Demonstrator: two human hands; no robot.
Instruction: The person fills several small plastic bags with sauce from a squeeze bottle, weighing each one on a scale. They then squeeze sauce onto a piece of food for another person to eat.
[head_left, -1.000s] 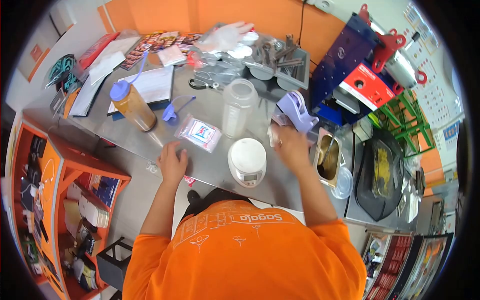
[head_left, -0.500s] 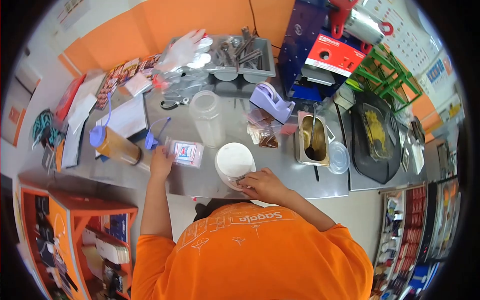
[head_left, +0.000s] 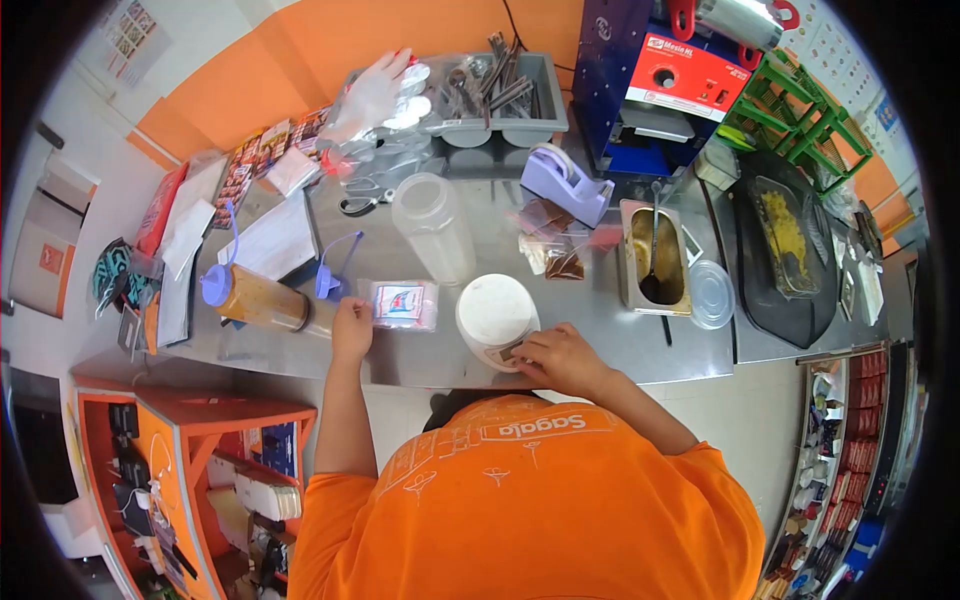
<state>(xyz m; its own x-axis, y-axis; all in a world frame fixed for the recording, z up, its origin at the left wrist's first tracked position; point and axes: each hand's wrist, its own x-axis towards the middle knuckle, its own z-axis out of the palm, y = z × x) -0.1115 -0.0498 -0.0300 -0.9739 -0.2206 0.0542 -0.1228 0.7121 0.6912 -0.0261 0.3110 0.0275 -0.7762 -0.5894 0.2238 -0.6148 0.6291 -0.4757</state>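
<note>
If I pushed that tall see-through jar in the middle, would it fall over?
Probably, yes. The clear jar stands upright, tall and narrow, so a push near its top would likely tip it. It looks empty and plastic, so it is probably light and may skid on the smooth metal counter instead. Once down, its round body would likely roll.
</note>
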